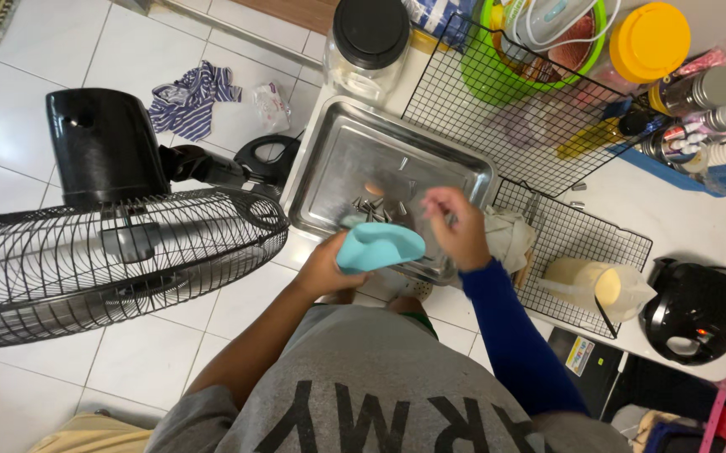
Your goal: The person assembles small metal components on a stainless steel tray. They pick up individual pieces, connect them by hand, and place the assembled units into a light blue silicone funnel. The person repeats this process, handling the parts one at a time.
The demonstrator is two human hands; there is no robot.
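I see the left hand point(323, 270) clamped on a light blue scoop point(380, 247), held at the near edge of the steel tray point(338, 159). Right hand point(457, 228), blue-sleeved, hovers over the tray, fingers loosely curled; whether they pinch anything I cannot tell. Small metal pieces point(377, 206) lie in the tray just behind the scoop. Black fan point(111, 243) on my left

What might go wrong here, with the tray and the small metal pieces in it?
1. The steel tray seems to overhang the counter's edge; pressing on its near side might tip it.
2. The small metal pieces lie loose and could slide out onto the floor.
3. The left hand holds a light blue scoop close to the standing fan, which it might bump.
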